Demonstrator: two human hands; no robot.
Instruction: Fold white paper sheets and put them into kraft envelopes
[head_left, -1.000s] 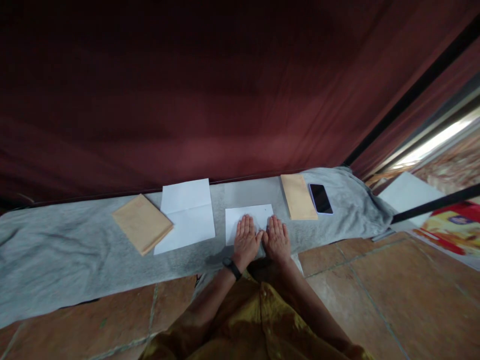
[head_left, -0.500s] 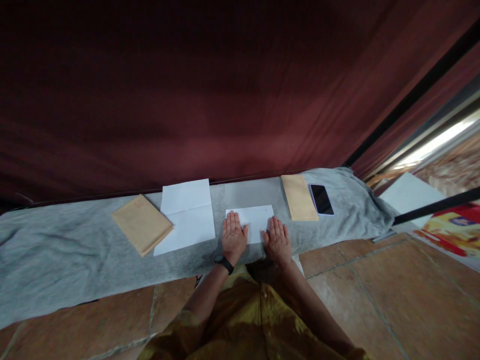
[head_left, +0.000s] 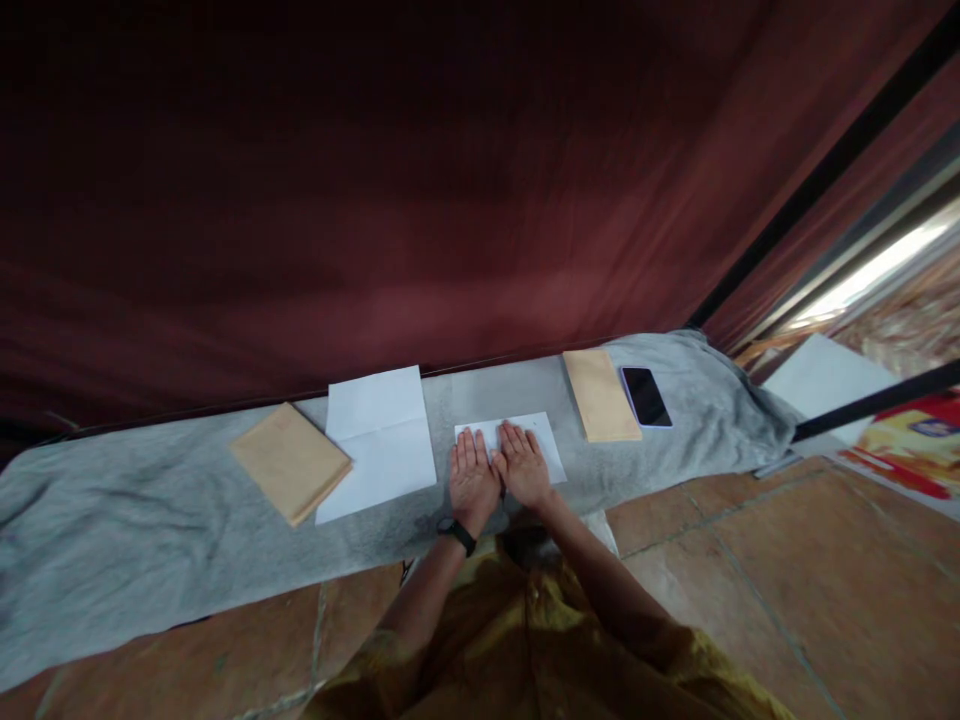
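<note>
A small white sheet of paper, apparently folded, lies flat in front of me. My left hand rests on its left part with the fingers stretched out. Close beside it, my right hand lies flat on the middle of the paper, fingers extended. The thumbs meet or nearly meet, and the hands hide much of the sheet's near side. Left of my hands is a larger white sheet with a crease across it. A stack of brown envelopes overlaps that sheet's left edge.
A single brown envelope and a phone lie to the right on the grey cloth. A dark red curtain hangs behind the narrow surface. Black poles and a red-and-yellow package are at far right.
My right hand has slid left from the paper's right edge to its middle, next to my left hand. My left hand stays at the paper's left part. The view has shifted slightly.
</note>
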